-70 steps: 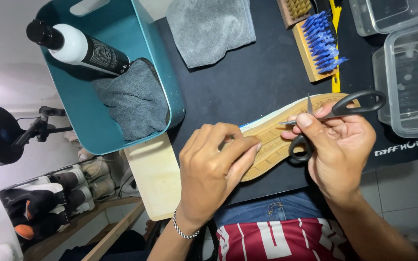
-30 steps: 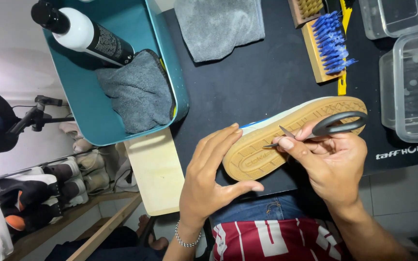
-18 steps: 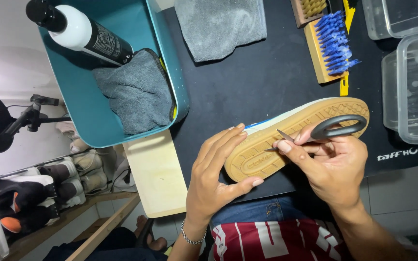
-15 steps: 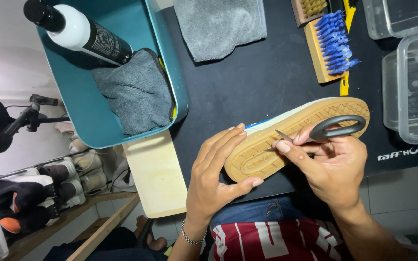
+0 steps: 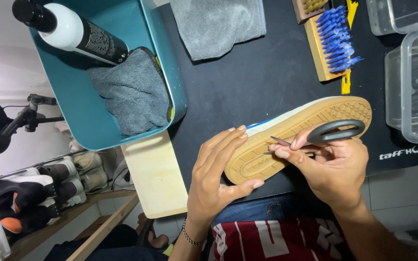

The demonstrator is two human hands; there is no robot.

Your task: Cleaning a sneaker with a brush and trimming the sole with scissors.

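The left hand [image 5: 216, 179] cupped the heel of a shoe [image 5: 296, 137] turned sole-up on the black mat [image 5: 247, 82], fingers spread. The right hand [image 5: 332, 166] gripped black-handled scissors [image 5: 322, 135] — blades slightly parted, seemingly touching the tan sole. Beyond lay a blue-bristled brush [image 5: 332, 41] (wooden back) and a teal bin [image 5: 93, 82].

Teal bin [image 5: 68, 104] with spray bottle [image 5: 73, 31], grey cloths [image 5: 131, 94], blue-bristled brush [image 5: 332, 41], clear containers [image 5: 414, 89]

Bare black mat [image 5: 247, 82] between teal bin [image 5: 168, 87], brush [image 5: 332, 41] and shoe [image 5: 296, 133].
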